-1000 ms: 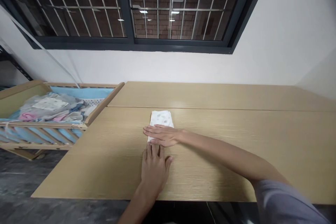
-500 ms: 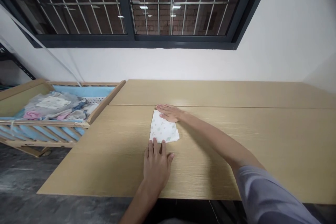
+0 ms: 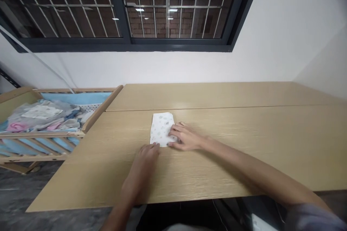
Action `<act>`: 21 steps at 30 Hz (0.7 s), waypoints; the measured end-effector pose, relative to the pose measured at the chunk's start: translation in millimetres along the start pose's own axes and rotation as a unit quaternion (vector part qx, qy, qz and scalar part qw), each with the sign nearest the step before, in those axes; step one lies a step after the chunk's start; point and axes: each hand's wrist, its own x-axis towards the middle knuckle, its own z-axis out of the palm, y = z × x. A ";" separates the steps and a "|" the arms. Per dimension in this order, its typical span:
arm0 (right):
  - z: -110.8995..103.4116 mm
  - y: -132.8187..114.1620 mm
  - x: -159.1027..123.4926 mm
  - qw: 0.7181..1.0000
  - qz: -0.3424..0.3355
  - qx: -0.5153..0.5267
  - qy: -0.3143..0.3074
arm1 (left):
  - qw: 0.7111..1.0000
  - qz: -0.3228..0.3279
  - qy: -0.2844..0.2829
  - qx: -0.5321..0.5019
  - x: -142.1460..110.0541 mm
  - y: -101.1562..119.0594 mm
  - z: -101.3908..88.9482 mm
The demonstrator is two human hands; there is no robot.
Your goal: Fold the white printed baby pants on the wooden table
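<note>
On the wooden tabletop lies a small folded white cloth (image 3: 160, 128) with a sparse print of little figures. My right hand (image 3: 187, 138) is at the cloth's right side. Its bent fingers reach over that edge, and its thumb touches the near right corner, so the hand grips the cloth there. At the near left corner rests my left hand (image 3: 146, 155), slightly blurred, fingertips against the cloth's near edge. Its fingers lie low on the table rather than wrapped round anything; its thumb is hidden.
The wooden table (image 3: 230, 151) has a seam running across its far part. To the left stands a wooden crib (image 3: 101, 110) with blue lining, holding a heap of clothes and plastic bags (image 3: 40, 113). Behind are a white wall and a barred window (image 3: 173, 45).
My right hand has moved from the cloth's far edge to its near right side. The cloth looks narrower at its near end. My left hand has shifted left, its fingers more bent.
</note>
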 end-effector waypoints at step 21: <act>-4.6 8.6 27.0 0.925 0.324 0.157 0.120 | 0.994 -0.108 -0.014 -0.019 99.0 -24.0 -48.8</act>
